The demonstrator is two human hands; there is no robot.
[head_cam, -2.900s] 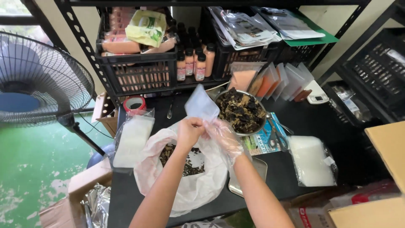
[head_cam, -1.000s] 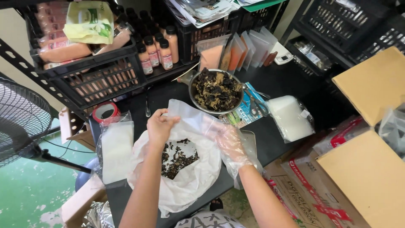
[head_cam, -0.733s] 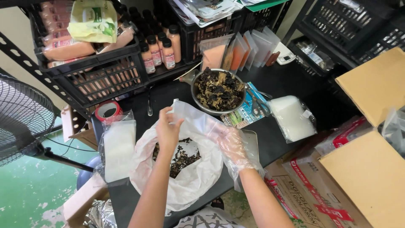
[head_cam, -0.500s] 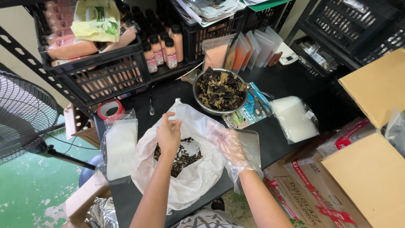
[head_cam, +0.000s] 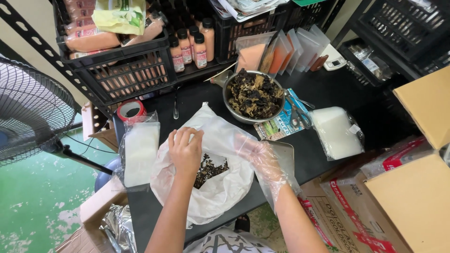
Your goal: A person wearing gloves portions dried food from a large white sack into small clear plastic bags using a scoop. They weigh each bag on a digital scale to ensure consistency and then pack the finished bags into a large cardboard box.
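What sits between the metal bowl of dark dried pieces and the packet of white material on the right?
In the head view, scissors lying on a printed packet sit between the bowl and the white packet.

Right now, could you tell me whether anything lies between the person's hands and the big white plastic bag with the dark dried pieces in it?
Nothing visible does. The left hand rests on the white plastic bag at its opening, and the gloved right hand is at its right edge. The metal bowl sits behind the bag, out of the way.
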